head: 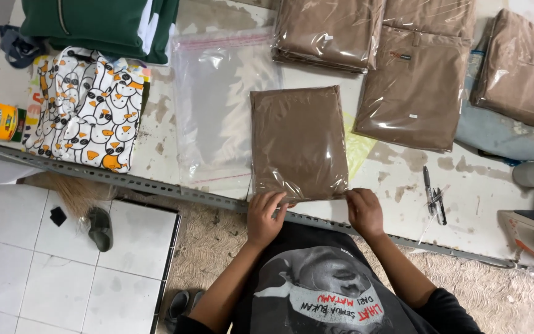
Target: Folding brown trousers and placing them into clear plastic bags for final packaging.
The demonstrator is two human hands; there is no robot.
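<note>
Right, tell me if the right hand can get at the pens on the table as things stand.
Probably yes. The right hand rests on the near edge of the brown bagged garment, and the pens lie just to its right on bare table, with nothing between them.

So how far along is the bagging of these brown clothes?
Done: three bagged brown garments lie at the far side of the table. In hand: the left hand and right hand press the open end of another bagged brown piece. Left: one empty clear bag beside it.
</note>
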